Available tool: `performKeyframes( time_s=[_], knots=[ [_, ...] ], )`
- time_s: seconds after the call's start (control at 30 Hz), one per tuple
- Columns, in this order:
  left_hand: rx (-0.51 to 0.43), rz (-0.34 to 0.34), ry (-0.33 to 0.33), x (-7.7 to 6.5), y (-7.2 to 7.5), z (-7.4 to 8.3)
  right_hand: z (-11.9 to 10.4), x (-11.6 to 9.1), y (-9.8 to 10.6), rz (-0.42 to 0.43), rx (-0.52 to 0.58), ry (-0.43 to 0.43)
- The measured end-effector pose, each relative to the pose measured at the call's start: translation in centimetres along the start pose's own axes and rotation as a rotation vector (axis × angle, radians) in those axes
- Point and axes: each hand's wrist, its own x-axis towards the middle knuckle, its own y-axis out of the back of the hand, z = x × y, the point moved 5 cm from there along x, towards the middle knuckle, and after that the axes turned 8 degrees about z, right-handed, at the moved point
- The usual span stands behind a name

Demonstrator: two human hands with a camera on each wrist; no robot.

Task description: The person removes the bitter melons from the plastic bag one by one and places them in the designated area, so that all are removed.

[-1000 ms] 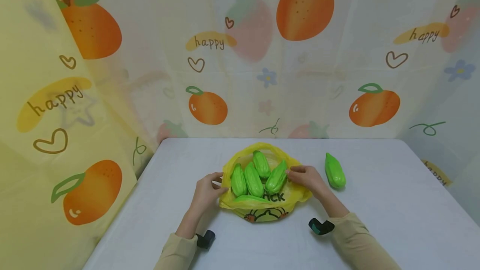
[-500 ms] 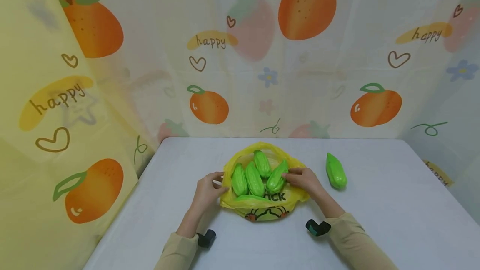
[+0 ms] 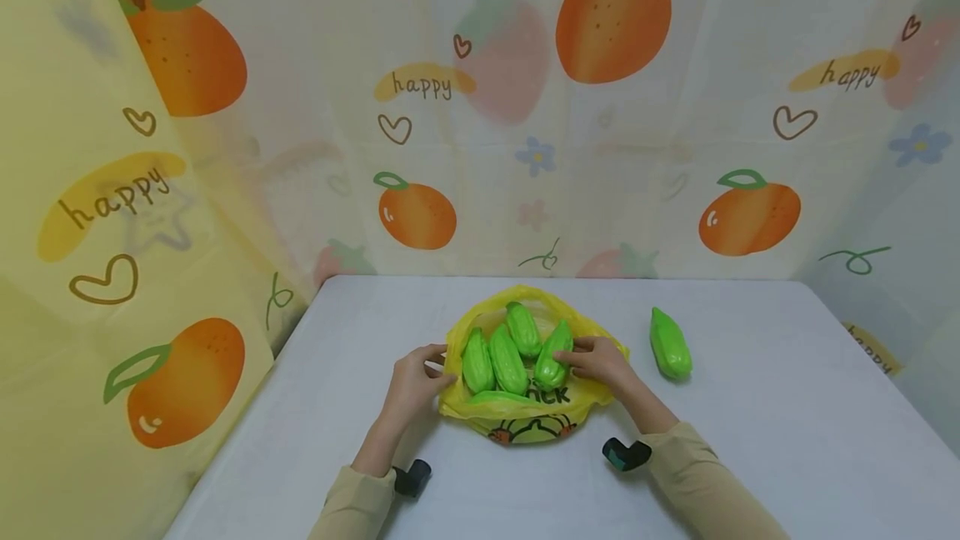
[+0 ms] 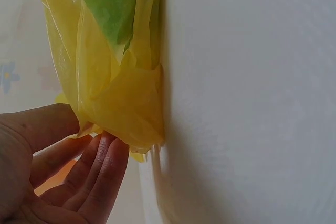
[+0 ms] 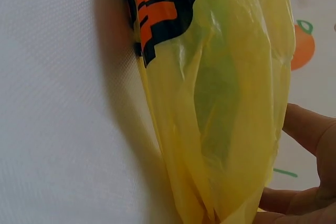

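A yellow plastic bag (image 3: 551, 432) with a dark printed drawing lies with its mouth spread wide. Several bright green, ridged gourds lie inside, among them a middle one (image 3: 508, 359) and a back one (image 3: 523, 329). My left hand (image 3: 415, 377) pinches the bag's left rim; in the left wrist view its thumb and fingers meet the gathered plastic (image 4: 126, 103). Reaching over the right side, my right hand (image 3: 600, 361) pinches the rightmost gourd (image 3: 553, 361) between thumb and fingers. In the right wrist view the bag's wall (image 5: 231, 129) hides most of that grasp.
One more green gourd (image 3: 670, 344) lies on the white table (image 3: 750, 407), right of the bag and beyond the right forearm. Behind the table hangs a fruit-printed curtain (image 3: 480, 157). Black devices (image 3: 626, 454) sit at both wrists.
My right hand has moved left from the bag's right rim, further over the mouth. The rightmost gourd has turned slightly more upright. The left hand has stayed put.
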Motion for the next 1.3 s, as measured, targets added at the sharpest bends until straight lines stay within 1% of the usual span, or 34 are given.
performKeyframes(
  time_s=[0.23,0.7,0.97,1.3],
  knots=[
    [0.001,0.002,-0.005,0.12,0.05,-0.03,-0.17,0.09,-0.37,0.018,-0.032,0.001],
    [0.008,-0.002,0.000,0.07,0.03,0.00,-0.52,-0.14,-0.59,0.025,0.005,-0.002],
    [0.001,0.001,-0.004,0.05,0.00,-0.11,-0.60,-0.27,-0.73,0.005,0.054,0.004],
    [0.000,-0.005,0.009,-0.12,0.14,0.02,-0.91,-0.45,-0.88,0.003,0.042,0.000]
  ],
)
